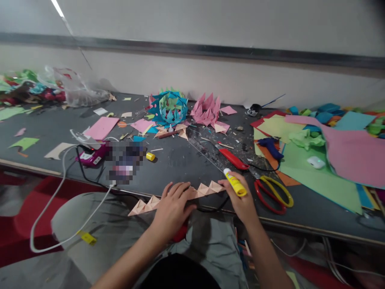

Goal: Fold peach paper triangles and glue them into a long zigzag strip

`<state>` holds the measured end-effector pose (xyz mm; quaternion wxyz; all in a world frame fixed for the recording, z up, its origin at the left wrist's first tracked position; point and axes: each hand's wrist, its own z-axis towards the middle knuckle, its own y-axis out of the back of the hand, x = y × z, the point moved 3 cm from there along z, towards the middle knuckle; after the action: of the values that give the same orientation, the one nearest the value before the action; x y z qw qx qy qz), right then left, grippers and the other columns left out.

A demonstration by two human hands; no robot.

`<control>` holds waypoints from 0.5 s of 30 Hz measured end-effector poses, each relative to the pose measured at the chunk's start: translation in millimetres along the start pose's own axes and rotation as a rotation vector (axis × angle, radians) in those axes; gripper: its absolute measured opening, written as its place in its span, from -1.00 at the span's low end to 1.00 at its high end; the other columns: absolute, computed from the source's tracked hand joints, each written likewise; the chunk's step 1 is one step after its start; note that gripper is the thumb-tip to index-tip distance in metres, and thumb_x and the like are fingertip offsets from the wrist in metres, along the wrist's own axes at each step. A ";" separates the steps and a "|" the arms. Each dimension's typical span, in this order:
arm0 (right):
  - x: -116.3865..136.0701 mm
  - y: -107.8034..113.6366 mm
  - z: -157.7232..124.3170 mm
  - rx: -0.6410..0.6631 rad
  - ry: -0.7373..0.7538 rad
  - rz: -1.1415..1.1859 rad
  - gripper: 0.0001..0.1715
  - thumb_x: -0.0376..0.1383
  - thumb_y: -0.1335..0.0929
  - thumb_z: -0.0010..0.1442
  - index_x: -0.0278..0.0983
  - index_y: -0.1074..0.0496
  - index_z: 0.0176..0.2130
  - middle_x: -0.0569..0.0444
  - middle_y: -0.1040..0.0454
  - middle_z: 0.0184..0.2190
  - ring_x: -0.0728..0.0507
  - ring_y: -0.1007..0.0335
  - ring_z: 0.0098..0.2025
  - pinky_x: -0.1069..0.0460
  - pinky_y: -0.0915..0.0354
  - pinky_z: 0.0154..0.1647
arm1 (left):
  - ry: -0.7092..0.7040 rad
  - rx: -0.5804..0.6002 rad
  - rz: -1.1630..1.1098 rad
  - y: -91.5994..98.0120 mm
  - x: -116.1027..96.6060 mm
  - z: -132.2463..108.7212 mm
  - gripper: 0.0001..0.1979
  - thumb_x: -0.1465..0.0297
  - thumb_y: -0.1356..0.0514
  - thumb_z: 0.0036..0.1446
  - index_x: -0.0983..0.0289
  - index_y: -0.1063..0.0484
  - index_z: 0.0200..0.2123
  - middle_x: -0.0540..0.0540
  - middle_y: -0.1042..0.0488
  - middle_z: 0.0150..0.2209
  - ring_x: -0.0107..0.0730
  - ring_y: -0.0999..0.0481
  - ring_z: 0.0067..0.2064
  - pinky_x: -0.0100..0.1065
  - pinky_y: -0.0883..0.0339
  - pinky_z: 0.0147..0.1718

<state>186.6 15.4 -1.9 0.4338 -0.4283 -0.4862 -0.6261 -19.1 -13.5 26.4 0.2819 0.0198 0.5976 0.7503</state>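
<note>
A peach-coloured strip of folded paper triangles point(207, 190) lies along the front edge of the dark table, its left end jutting out past the edge. My left hand point(173, 202) is closed over the strip's middle, fingers on top and thumb at the near side, hiding that part. In my right hand point(242, 196) is a yellow glue stick point(235, 184), uncapped, with its white tip pointing up and left. The fingertips of that hand also touch the strip's right end. A yellow cap point(150, 156) lies on the table farther back.
Scissors point(272, 194) and a red-handled cutter point(233, 158) lie to the right, beside a blue glue gun point(270, 147) and coloured paper sheets point(319, 172). Folded paper rings point(170, 108) stand at the back. A purple power strip point(93, 154) and a blurred phone point(126, 162) are left.
</note>
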 end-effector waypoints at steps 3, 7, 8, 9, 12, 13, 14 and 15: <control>-0.3 -3.4 -3.1 0.184 0.057 -0.131 -0.51 -0.19 -0.40 0.01 -0.21 -0.26 -0.06 0.02 -0.53 -0.29 -0.15 -0.47 -0.21 -0.07 -0.33 -0.13 | -0.075 0.057 0.028 4.2 10.8 -8.4 -0.74 0.52 -0.14 0.09 0.22 -0.38 -0.12 0.09 -0.47 -0.07 -0.25 -0.43 -0.06 -0.11 -0.20 -0.01; -3.5 -2.1 -6.7 0.162 0.138 -0.234 -0.57 -0.22 -0.38 0.04 -0.21 -0.30 -0.07 0.01 -0.51 -0.26 -0.15 -0.46 -0.21 -0.11 -0.32 -0.08 | -0.180 0.045 0.041 7.0 13.6 -10.4 -0.74 0.57 -0.07 0.12 0.25 -0.39 -0.13 0.08 -0.50 -0.13 -0.28 -0.45 -0.10 -0.17 -0.24 -0.06; -3.9 -1.8 -8.2 0.153 0.152 -0.242 -0.59 -0.22 -0.38 0.05 -0.21 -0.30 -0.07 0.00 -0.50 -0.26 -0.15 -0.46 -0.22 -0.11 -0.32 -0.09 | -0.192 0.029 0.039 8.2 12.8 -9.6 -0.74 0.57 -0.05 0.13 0.25 -0.39 -0.13 0.08 -0.50 -0.14 -0.29 -0.45 -0.11 -0.18 -0.25 -0.07; -3.7 -1.3 -10.0 0.144 0.166 -0.249 -0.59 -0.23 -0.37 0.06 -0.21 -0.30 -0.07 -0.01 -0.50 -0.26 -0.15 -0.46 -0.22 -0.12 -0.33 -0.09 | -0.202 0.010 0.036 9.8 11.7 -8.8 -0.74 0.57 -0.03 0.14 0.26 -0.39 -0.14 0.07 -0.51 -0.15 -0.29 -0.46 -0.12 -0.18 -0.25 -0.07; 1.5 2.3 -17.3 0.096 0.231 -0.250 -0.59 -0.24 -0.37 0.07 -0.20 -0.28 -0.06 0.01 -0.50 -0.30 -0.13 -0.47 -0.27 -0.09 -0.36 -0.14 | -0.226 -0.041 0.023 15.5 8.2 -8.0 -0.75 0.54 0.01 0.19 0.26 -0.40 -0.14 0.07 -0.52 -0.16 -0.32 -0.46 -0.11 -0.19 -0.22 -0.04; 4.2 4.1 -19.9 0.072 0.257 -0.248 -0.59 -0.25 -0.38 0.07 -0.20 -0.28 -0.06 0.02 -0.50 -0.31 -0.13 -0.47 -0.28 -0.08 -0.37 -0.15 | -0.233 -0.052 0.021 17.1 7.5 -8.4 -0.75 0.53 0.01 0.20 0.25 -0.40 -0.14 0.07 -0.52 -0.15 -0.33 -0.45 -0.10 -0.19 -0.21 -0.02; 7.0 5.8 -22.4 0.049 0.281 -0.251 -0.59 -0.25 -0.38 0.06 -0.20 -0.28 -0.07 0.03 -0.50 -0.32 -0.12 -0.48 -0.29 -0.08 -0.38 -0.16 | -0.237 -0.058 0.021 18.3 7.2 -9.0 -0.75 0.52 0.01 0.21 0.25 -0.40 -0.13 0.06 -0.51 -0.15 -0.33 -0.45 -0.09 -0.19 -0.19 0.00; 9.4 7.2 -24.6 0.030 0.297 -0.262 -0.59 -0.25 -0.38 0.06 -0.19 -0.29 -0.08 0.04 -0.51 -0.33 -0.13 -0.48 -0.28 -0.07 -0.38 -0.17 | -0.236 -0.058 0.023 18.8 7.3 -9.5 -0.75 0.51 0.01 0.21 0.24 -0.41 -0.13 0.06 -0.51 -0.14 -0.33 -0.44 -0.07 -0.18 -0.18 0.02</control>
<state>188.2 -11.0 4.9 0.4221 -0.2577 -0.4776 -0.7261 -36.2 -21.1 38.5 0.3421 0.1069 0.5379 0.7630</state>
